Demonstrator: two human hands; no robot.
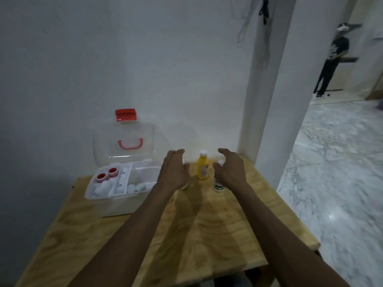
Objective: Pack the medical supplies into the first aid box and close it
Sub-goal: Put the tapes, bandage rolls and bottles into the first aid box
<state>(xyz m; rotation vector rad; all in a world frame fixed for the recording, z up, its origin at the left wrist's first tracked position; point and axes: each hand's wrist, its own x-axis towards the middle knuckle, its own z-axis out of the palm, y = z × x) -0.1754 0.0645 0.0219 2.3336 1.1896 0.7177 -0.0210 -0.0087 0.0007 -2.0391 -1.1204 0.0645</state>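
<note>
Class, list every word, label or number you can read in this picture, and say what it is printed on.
No text is readable.
Yellow bottle: label too blurred.
Green-and-white bottle: print too blurred, partly hidden by the right hand.
First aid box: no lettering visible.

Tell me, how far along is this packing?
Partway. The open box already holds two red-capped jars and white rolls. Both hands, left and right, reach for bottles on the table, including a yellow bottle. Those and closing the lid remain.
</note>
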